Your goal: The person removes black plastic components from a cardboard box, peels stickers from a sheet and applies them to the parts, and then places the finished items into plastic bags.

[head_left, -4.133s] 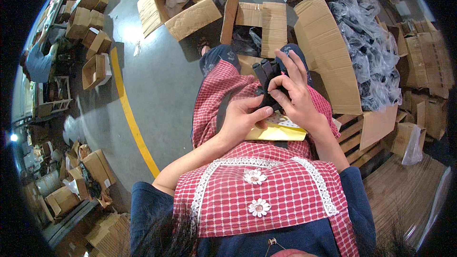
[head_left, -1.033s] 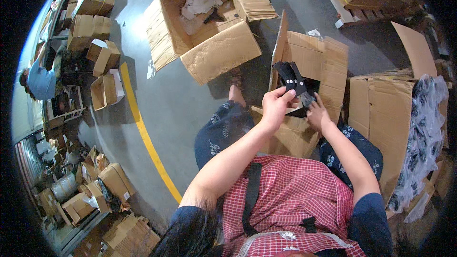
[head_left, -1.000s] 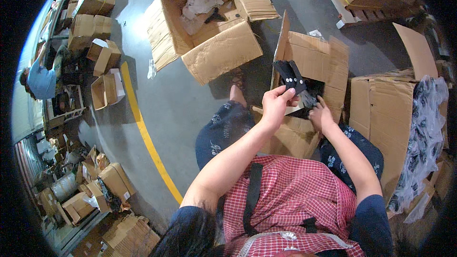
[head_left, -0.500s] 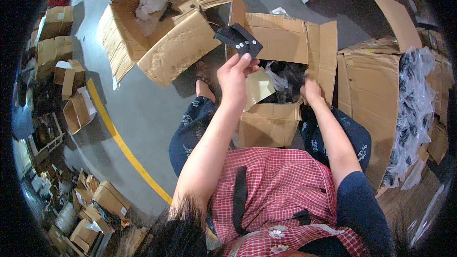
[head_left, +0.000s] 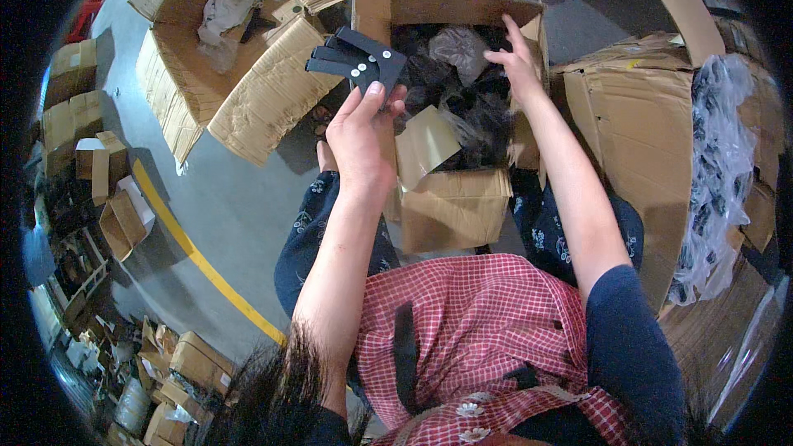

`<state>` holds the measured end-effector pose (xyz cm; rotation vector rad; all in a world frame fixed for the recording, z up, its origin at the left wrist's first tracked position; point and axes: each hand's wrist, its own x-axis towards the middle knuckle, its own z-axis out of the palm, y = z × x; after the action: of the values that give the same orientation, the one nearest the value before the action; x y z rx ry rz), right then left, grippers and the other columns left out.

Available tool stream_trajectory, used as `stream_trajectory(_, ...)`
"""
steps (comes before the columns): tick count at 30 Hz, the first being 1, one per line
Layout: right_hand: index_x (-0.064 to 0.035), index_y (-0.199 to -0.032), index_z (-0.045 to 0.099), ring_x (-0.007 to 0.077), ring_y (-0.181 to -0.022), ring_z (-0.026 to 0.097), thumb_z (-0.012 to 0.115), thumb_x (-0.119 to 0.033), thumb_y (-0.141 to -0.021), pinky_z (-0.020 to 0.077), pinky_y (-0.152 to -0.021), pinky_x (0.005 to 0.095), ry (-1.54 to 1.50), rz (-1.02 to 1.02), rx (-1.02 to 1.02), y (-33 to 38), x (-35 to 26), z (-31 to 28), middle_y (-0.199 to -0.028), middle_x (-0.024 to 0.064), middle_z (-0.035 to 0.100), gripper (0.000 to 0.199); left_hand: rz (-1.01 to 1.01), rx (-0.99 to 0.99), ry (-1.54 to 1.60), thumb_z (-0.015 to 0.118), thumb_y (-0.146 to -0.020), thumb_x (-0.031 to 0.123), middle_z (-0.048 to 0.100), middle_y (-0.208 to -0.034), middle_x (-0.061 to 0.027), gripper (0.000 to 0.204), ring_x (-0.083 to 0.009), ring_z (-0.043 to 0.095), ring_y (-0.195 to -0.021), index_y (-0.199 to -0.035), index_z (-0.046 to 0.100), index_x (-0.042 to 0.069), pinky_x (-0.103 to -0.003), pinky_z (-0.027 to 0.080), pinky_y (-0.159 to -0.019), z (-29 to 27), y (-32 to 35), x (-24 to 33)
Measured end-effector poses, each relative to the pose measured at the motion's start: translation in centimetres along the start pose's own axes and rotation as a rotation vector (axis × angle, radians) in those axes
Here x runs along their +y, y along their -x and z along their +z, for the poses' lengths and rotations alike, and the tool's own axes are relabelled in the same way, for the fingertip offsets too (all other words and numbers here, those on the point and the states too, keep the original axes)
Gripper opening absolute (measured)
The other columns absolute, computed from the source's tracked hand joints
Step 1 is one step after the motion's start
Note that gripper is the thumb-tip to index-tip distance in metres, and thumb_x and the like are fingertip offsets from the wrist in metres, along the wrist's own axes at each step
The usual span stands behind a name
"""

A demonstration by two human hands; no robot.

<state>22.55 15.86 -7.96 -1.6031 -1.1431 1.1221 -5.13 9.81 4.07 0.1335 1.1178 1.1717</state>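
My left hand (head_left: 362, 144) pinches a small stack of flat black brackets (head_left: 357, 58) with round white spots, fanned out at one end. It is raised over the left side of an open cardboard box (head_left: 456, 219) between my knees. Black items in clear plastic bags (head_left: 458, 54) fill that box, and a pale yellowish sheet (head_left: 426, 147) lies at its near left corner. My right hand (head_left: 522, 66) is at the box's far right, fingers spread, with nothing in it. Its fingertips are by the inner right wall; whether they touch it I cannot tell.
A larger open carton (head_left: 277, 87) with a crumpled whitish bag (head_left: 227, 21) stands at the far left. To the right is a big carton (head_left: 632, 140) beside dark goods in clear plastic (head_left: 717, 165). A yellow floor line (head_left: 202, 256) runs along the left, past scattered boxes (head_left: 124, 219).
The far flap is now folded back, showing more of the bagged contents. My right hand moved from the near right edge to the far right and spread. The brackets shifted left with my left hand.
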Motion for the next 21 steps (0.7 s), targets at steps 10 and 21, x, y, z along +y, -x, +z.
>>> stream_trajectory(10,0.0094,-0.13,0.051,0.0438,-0.101,0.065,0.078,-0.053,-0.076,0.0517,-0.087,0.0473,0.947,0.036,-0.562,7.6,7.0,6.3,-0.106,0.0293,0.067,0.087,0.01,-0.03,-0.047,0.06,-0.095,0.006,0.068,-0.103,-0.0106,0.017,-0.0219,0.066,-0.09,-0.108,0.065,-0.005,-0.03,0.051,-0.078,0.8,0.0,-0.1)
stream_trajectory(21,-0.0072,-0.122,0.065,0.0108,-0.082,0.063,0.055,-0.021,-0.1,0.052,-0.072,0.0259,-0.337,0.495,0.151,11.2,5.7,-0.9,-0.103,0.0018,0.07,0.028,0.043,-0.036,-0.01,0.063,-0.093,0.006,0.068,-0.1,-0.0108,0.019,-0.0219,0.067,-0.085,-0.108,0.065,-0.006,-0.03,0.052,-0.078,-0.3,-0.4,0.0)
